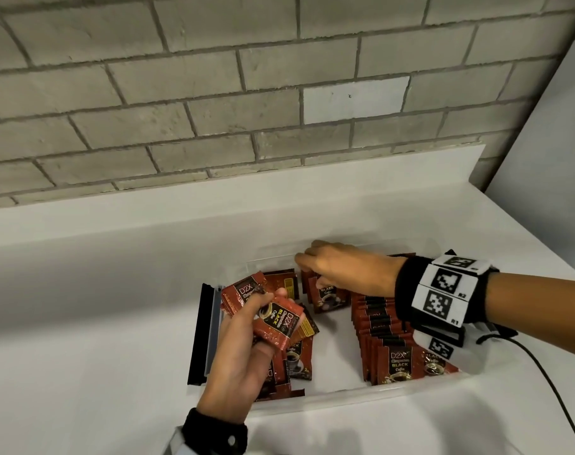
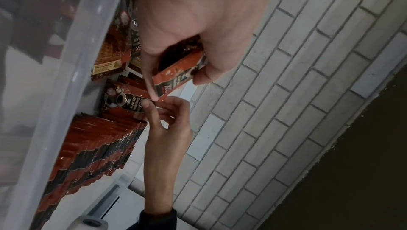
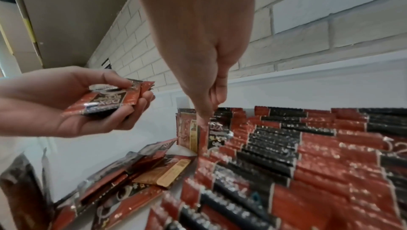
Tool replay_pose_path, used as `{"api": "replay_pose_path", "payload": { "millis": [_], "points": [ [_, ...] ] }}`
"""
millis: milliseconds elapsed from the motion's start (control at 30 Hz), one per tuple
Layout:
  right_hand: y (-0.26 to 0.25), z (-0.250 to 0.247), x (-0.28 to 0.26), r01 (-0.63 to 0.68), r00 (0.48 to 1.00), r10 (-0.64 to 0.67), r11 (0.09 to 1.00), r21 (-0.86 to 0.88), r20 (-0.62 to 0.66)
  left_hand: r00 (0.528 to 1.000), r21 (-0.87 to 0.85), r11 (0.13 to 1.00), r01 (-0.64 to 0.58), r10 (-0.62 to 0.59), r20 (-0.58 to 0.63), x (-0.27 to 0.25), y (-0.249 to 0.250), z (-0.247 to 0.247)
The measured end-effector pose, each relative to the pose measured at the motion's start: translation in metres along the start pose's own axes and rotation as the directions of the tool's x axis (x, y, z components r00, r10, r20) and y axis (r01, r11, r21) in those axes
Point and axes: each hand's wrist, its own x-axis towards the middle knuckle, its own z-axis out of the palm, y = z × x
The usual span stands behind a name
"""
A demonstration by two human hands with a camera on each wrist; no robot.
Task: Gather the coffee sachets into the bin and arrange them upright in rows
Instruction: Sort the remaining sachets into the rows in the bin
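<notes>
We are looking down at a clear plastic storage bin [image 1: 345, 394] sitting on the white tabletop [image 1: 82, 323], with a black clip-like handle [image 1: 197, 333] at its left end. Just inside that end, our left hand [image 1: 243, 359] is curling its fingers and thumb around a small fan of red-and-black foil coffee sachets [image 1: 279, 323], holding them above the loose sachets [image 1: 296, 359] lying flat and jumbled on the bin floor. Further right, at the far wall, our right hand [image 1: 342, 267] is reaching down, pinching the top edge of 1 standing sachet [image 3: 214, 134] at the start of a short new row. To the right of that, a long finished row of upright sachets [image 1: 388, 343] is filling the bin's right side.

We judge the gathering nearly done and the arranging in hand: the left hand is feeding, the right hand is seating. The next move probably calls for steadying that standing sachet against its neighbours, then taking another from the left hand's fan without toppling the young row.
</notes>
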Motion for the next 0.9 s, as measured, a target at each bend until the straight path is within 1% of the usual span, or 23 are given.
{"api": "replay_pose_path", "payload": {
  "millis": [67,100,133,167,200,233,267,300,333,367,467,533,600,633,700,733,800,833,900],
  "points": [
    [0.000,-0.003,-0.002,-0.055,0.998,0.059,0.993,0.103,-0.034,0.999,0.013,0.999,-0.041,0.041,-0.010,0.000,0.000,0.000],
    [-0.004,-0.007,-0.004,-0.107,0.993,0.113,0.973,0.206,-0.017,0.998,0.015,0.998,-0.067,0.067,-0.007,0.000,0.000,0.001],
    [-0.008,-0.010,-0.006,-0.178,0.984,0.175,0.928,0.328,0.039,0.995,0.014,0.995,-0.098,0.098,0.000,0.000,0.001,0.001],
    [-0.012,-0.012,-0.008,-0.266,0.963,0.221,0.872,0.412,0.153,0.992,0.015,0.992,-0.126,0.125,0.005,-0.001,0.001,0.002],
    [-0.017,-0.011,-0.009,-0.355,0.923,0.233,0.820,0.448,0.305,0.989,0.018,0.989,-0.149,0.149,0.007,-0.002,0.002,0.002],
    [-0.022,-0.009,-0.010,-0.428,0.860,0.213,0.795,0.429,0.463,0.986,0.018,0.986,-0.165,0.165,0.005,-0.002,0.002,0.003],
    [-0.029,-0.007,-0.010,-0.469,0.791,0.184,0.795,0.385,0.584,0.984,0.017,0.984,-0.176,0.176,-0.003,-0.002,0.002,0.002],
    [-0.034,-0.005,-0.010,-0.483,0.744,0.168,0.804,0.346,0.647,0.983,0.012,0.983,-0.185,0.185,-0.010,-0.002,0.002,0.002],
    [-0.039,-0.004,-0.010,-0.483,0.725,0.152,0.808,0.338,0.672,0.982,0.005,0.982,-0.190,0.190,-0.016,-0.001,0.001,0.002],
    [-0.043,-0.005,-0.011,-0.493,0.725,0.142,0.790,0.365,0.674,0.981,-0.003,0.982,-0.191,0.191,-0.015,0.000,0.001,0.001],
    [-0.050,-0.007,-0.007,-0.546,0.738,0.083,0.656,0.521,0.669,0.980,-0.012,0.981,-0.196,0.196,0.017,0.002,0.001,0.000],
    [-0.058,-0.005,-0.002,-0.576,0.736,0.045,0.566,0.590,0.676,0.980,-0.022,0.980,-0.195,0.196,0.024,0.002,0.001,0.001],
    [-0.066,0.003,0.005,-0.622,0.712,-0.017,0.448,0.642,0.702,0.981,-0.014,0.982,-0.189,0.189,0.033,0.002,0.001,0.002],
    [-0.067,0.004,0.006,-0.642,0.703,-0.028,0.405,0.651,0.711,0.981,-0.006,0.982,-0.191,0.191,0.036,0.001,0.001,0.002],
    [-0.060,0.000,0.003,-0.669,0.690,-0.021,0.364,0.648,0.724,0.980,0.027,0.980,-0.196,0.195,0.030,0.001,0.000,0.003],
    [-0.054,-0.004,-0.001,-0.671,0.695,-0.016,0.345,0.656,0.719,0.981,0.046,0.980,-0.193,0.192,0.027,0.001,-0.001,0.002],
    [-0.039,-0.014,-0.010,-0.668,0.720,0.039,0.311,0.676,0.693,0.983,0.078,0.980,-0.185,0.183,0.025,0.000,-0.001,0.003],
    [-0.032,-0.020,-0.014,-0.659,0.742,0.083,0.271,0.701,0.666,0.984,0.082,0.980,-0.180,0.178,0.026,-0.001,-0.001,0.003],
    [-0.025,-0.027,-0.022,-0.622,0.783,0.138,0.142,0.770,0.607,0.985,0.066,0.983,-0.174,0.172,0.026,-0.001,0.000,0.004]
  ]
}}
